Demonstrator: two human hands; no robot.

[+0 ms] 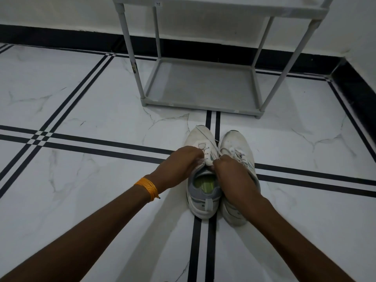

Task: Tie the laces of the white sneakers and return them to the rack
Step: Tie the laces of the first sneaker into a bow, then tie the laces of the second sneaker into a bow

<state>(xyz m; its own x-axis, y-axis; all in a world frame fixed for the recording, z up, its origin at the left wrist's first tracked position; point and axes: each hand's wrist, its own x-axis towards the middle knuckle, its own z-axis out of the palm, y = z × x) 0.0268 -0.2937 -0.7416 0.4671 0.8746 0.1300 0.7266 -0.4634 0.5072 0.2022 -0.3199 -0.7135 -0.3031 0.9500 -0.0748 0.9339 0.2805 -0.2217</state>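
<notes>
Two white sneakers stand side by side on the tiled floor, toes pointing away from me. The left sneaker [200, 190] has a grey collar and a yellow-green insole. The right sneaker [234, 143] is partly hidden under my right wrist. My left hand [179, 163] pinches a white lace [206, 133] at the left side of the left sneaker's tongue. My right hand [230, 174] grips the lace on the other side. The grey rack [200, 84] stands just beyond the toes, its bottom shelf bare.
A white wall with a black skirting [61, 37] runs behind the rack and turns a corner at the far right. Black double lines cross the marble floor tiles. An orange thread band [147, 188] circles my left wrist.
</notes>
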